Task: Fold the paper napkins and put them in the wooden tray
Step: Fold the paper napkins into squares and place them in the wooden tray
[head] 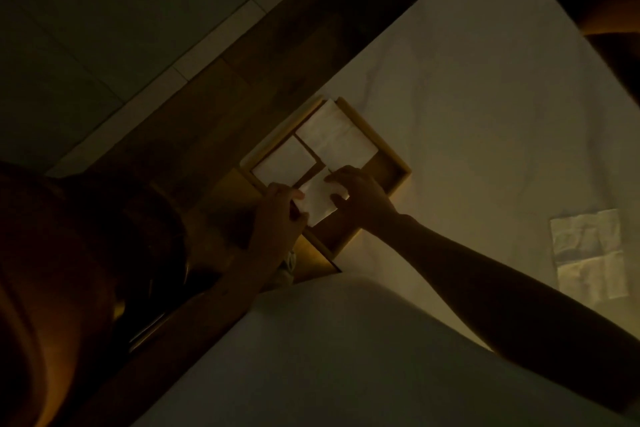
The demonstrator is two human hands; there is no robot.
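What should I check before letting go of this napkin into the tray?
1. Napkin over the wooden tray: ok, it sits above the tray's near part.
2. Grip: ok, left hand and right hand each hold an edge.
3. Landing spot free: cannot tell, the hands and shadow hide the floor beneath.
4. Clear of the two folded napkins already inside: ok, a dark gap separates them.
5. Fold neat: cannot tell, too dim.
6. More work left: ok, an unfolded napkin lies on the white surface.
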